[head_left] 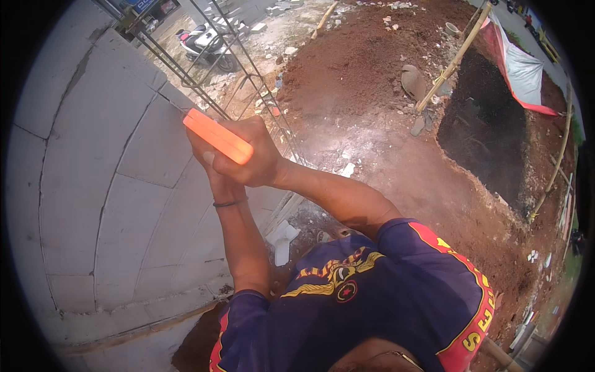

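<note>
My right hand (260,146) is wrapped round the bright orange handle (218,136) of a tool. Close against it, my left hand (204,155) is also closed at the handle, partly hidden under it; a dark band circles that wrist. From the handle's far end a thin strip, seen edge-on, runs to the top of the grey block wall (142,149). It looks like the blade of a hand saw, but most of it cannot be made out. Both hands are held high, beside the wall's upper part.
Thin steel rebar (254,77) rises just beyond my hands. A motorcycle (207,46) is parked farther off. Reddish soil (347,68) and rubble lie to the right, with a dark pit (483,130), bamboo poles (455,59) and a red-and-white sheet (520,68).
</note>
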Motion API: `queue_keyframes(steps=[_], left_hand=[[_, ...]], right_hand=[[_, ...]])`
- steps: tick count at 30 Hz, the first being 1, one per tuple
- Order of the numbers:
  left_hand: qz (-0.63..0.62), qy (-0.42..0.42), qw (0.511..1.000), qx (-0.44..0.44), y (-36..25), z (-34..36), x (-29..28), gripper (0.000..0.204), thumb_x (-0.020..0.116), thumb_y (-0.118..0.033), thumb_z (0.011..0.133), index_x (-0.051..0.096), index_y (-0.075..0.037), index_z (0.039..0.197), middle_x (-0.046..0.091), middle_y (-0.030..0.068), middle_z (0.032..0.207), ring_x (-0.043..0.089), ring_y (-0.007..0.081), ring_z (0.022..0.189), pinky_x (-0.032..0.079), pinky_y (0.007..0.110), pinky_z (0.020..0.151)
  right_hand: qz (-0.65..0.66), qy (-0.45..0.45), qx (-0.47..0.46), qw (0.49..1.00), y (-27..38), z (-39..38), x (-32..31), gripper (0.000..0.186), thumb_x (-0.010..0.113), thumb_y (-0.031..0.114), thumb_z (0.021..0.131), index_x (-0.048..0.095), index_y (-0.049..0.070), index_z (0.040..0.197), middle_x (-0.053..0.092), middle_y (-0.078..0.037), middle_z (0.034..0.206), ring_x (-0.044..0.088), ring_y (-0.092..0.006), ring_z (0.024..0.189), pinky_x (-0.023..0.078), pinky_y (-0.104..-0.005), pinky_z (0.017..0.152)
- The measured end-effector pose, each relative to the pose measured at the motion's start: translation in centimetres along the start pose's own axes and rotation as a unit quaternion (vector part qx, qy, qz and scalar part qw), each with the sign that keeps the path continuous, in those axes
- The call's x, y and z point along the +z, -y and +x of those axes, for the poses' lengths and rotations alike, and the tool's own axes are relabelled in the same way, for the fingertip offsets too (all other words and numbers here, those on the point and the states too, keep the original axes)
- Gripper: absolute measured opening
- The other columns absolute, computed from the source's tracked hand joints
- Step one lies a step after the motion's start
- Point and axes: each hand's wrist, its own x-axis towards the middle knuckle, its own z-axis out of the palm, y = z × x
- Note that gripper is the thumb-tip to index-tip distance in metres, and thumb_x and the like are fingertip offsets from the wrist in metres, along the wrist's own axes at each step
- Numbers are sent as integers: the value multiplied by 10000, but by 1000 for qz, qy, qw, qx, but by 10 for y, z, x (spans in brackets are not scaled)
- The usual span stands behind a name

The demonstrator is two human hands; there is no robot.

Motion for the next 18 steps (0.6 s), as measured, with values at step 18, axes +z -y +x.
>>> queue_keyframes(steps=[18], left_hand=[[151,-96,984,18,-7,-36,17,245,484,-356,1002,508,-118,951,500,-16,770,484,111,646,439,283,590]], right_hand=[[-64,5,-14,998,51,-6,-4,177,685,122,717,614,-22,791,583,-108,630,578,-247,507,462,-336,499]])
